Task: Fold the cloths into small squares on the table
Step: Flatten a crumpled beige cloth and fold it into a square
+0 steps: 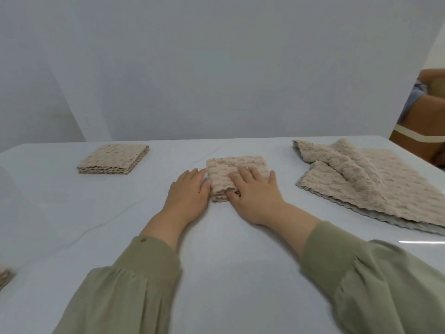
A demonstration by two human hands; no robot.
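A beige textured cloth (234, 166), folded into a small thick square, lies in the middle of the white table (72, 225). My right hand (255, 192) rests flat on its near right part, fingers spread, thumb at the near edge. My left hand (189, 191) lies flat on the table against the cloth's left edge, thumb touching it. A stack of folded beige squares (113, 159) sits at the far left. A loose pile of unfolded beige and grey cloths (375, 179) spreads over the right side.
A corner of another beige cloth (4, 277) shows at the table's left edge. A pale wall runs behind the table. At the far right edge, another person (423, 102) and a brown box with a pale stripe (419, 141) are partly visible.
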